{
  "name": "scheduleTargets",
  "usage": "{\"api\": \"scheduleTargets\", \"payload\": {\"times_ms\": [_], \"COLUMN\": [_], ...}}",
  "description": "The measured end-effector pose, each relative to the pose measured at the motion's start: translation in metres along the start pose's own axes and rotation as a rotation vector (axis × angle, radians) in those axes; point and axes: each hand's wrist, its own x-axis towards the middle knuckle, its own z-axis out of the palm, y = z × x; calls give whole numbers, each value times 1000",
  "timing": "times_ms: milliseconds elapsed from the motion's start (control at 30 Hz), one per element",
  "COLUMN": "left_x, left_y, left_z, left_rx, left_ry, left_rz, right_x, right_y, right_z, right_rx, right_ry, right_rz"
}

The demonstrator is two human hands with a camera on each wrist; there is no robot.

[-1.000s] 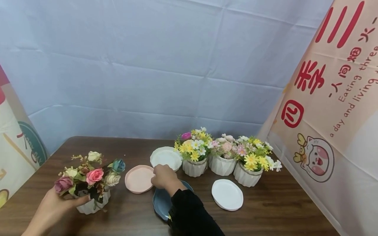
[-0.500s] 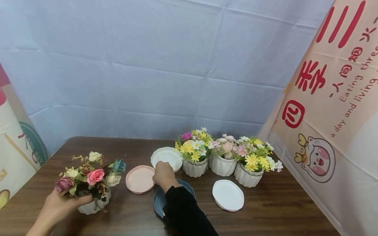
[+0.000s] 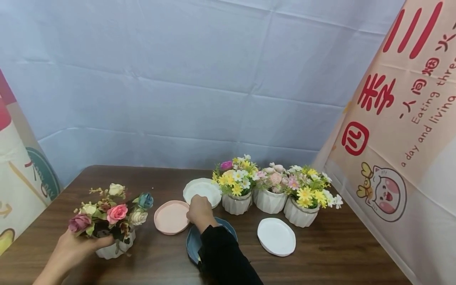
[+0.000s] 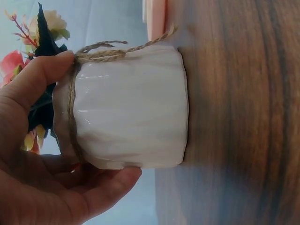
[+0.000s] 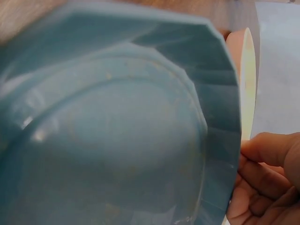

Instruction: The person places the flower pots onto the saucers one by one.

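Observation:
My left hand (image 3: 76, 249) grips a white ribbed flowerpot (image 4: 129, 108) near its rim, thumb on one side and fingers on the other. Artificial roses (image 3: 116, 213) in pink, purple, cream and blue fill the pot, and twine is tied round its neck. The pot stands upright on the table at the left. My right hand (image 3: 199, 211) reaches across the blue saucer (image 3: 193, 245) and pinches the right edge of the pink saucer (image 3: 171, 217). In the right wrist view, the blue saucer (image 5: 131, 126) fills the foreground and partly hides the fingers (image 5: 267, 150).
Behind my right hand lies a white scalloped saucer (image 3: 201, 188). Three white pots of flowers (image 3: 236, 204) stand in a row at the back right. Another white saucer (image 3: 276, 236) lies in front of them. Pale cloth (image 3: 160, 99) hangs behind the wooden table (image 3: 331, 253).
My right hand has shifted slightly to the right, and the pink saucer has moved a little with it. My left hand keeps its grip on the flowerpot, with little visible movement.

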Motion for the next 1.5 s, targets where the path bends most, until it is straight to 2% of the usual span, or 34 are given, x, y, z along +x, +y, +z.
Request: {"api": "scheduleTargets", "payload": {"times_ms": [233,467,633,867,1033,1233,1500], "left_x": [0,-2,-2,-2,-2,-2,-2], "left_y": [-1,0,2,5,5,3,3], "left_z": [1,1,-1,-1,-1,0,2], "left_rx": [-7,-67,-54,-47,-48,-25,-24], "left_ry": [7,-23,-41,-37,-30,-13,9], "left_rz": [4,-40,-56,-52,-54,-35,-15], "right_x": [2,1,1,-8,-14,-22,-24], "right_y": [7,10,8,1,-8,-21,-29], "right_z": [-1,-10,-13,-11,-8,-3,7], "right_rx": [23,50,41,79,108,-4,-150], "right_ry": [11,-6,-10,-24,-50,-73,-120], "right_rz": [-23,-46,-49,-136,-163,-171,-135]}}
